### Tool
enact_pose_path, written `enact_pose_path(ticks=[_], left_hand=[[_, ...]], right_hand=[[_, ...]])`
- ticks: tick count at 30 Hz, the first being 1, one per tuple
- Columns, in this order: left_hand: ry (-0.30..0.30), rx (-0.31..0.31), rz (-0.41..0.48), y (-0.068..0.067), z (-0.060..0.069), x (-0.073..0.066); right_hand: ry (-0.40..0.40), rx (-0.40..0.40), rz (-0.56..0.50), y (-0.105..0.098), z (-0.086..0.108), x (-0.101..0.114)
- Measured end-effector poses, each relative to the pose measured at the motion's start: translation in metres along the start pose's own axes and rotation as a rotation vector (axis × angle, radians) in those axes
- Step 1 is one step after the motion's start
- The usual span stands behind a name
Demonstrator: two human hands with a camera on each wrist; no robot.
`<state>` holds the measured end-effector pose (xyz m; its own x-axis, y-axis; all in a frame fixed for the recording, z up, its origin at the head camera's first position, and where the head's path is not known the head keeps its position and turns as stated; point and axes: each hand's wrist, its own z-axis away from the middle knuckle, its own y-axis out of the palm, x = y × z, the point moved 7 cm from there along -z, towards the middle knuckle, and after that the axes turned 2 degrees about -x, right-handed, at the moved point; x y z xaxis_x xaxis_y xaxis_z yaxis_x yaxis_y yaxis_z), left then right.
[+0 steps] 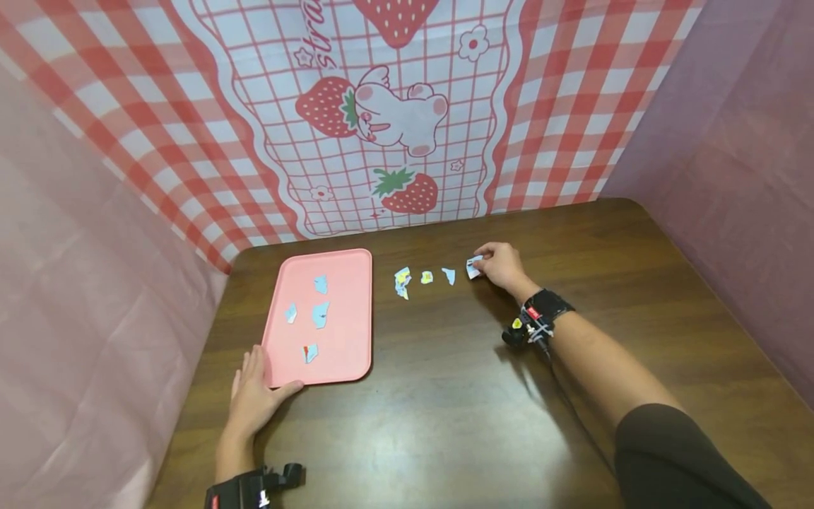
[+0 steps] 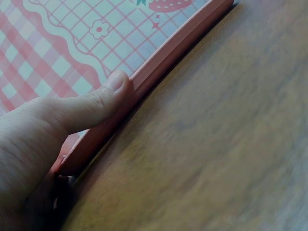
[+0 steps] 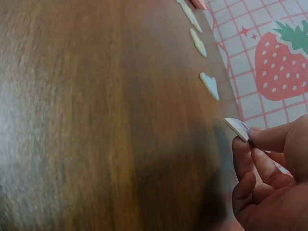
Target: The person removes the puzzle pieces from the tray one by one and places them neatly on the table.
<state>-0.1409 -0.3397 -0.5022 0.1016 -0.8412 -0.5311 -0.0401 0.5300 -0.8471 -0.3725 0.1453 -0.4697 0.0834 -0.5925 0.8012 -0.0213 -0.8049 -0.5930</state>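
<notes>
Between thumb and fingers, my right hand (image 1: 502, 267) pinches a small irregular flat piece (image 1: 473, 266) at the right end of a row. It is pale with a dark mark; the right wrist view shows this pinched piece (image 3: 237, 128) tilted, with a thin white edge. Left of it lie a narrow light-blue piece (image 1: 449, 276), a small yellow-and-blue piece (image 1: 427, 278) and a larger jagged yellow-and-blue patch (image 1: 403, 281). My left hand (image 1: 253, 396) rests at the near left corner of a pink tray (image 1: 350, 353), its thumb (image 2: 103, 99) against the rim and its fingers along the side.
Several light-blue pieces lie apart in the tray, among them one with a red patch (image 1: 310, 353). A brown wooden table (image 1: 432, 424) carries everything. Behind it hangs a red-checked strawberry cloth (image 1: 547, 141). A cable (image 1: 575, 417) runs from the right wrist camera.
</notes>
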Motion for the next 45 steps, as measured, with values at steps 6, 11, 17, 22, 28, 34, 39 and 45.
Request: enact_pose_path(ticks=[6,11,17,22,28,34,39,45], left_hand=[[-0.011,0.008,-0.011,0.001,0.0,0.003],[-0.011,0.012,-0.006,0.001,0.0,0.002],[-0.016,0.021,-0.004,0.0,0.001,0.002],[-0.005,0.01,-0.002,0.0,0.002,0.003],[0.007,-0.005,0.001,0.001,0.0,0.003],[0.001,0.003,0.002,0.002,0.0,0.004],[-0.006,0.004,0.001,0.001,-0.001,0.004],[-0.017,0.014,0.003,0.002,0.0,0.004]], right_hand=[[-0.038,-0.005,0.123,0.003,0.001,-0.001],[-0.065,-0.026,0.185,0.002,0.001,-0.001],[-0.074,-0.038,0.234,0.003,0.002,-0.004],[-0.076,-0.047,0.239,0.005,0.001,-0.008],[-0.09,-0.061,0.251,0.006,0.0,-0.009],[-0.104,-0.059,0.258,0.007,0.0,-0.012],[-0.098,-0.049,0.235,0.005,-0.001,-0.011],[-0.041,-0.055,0.167,-0.001,-0.005,-0.01]])
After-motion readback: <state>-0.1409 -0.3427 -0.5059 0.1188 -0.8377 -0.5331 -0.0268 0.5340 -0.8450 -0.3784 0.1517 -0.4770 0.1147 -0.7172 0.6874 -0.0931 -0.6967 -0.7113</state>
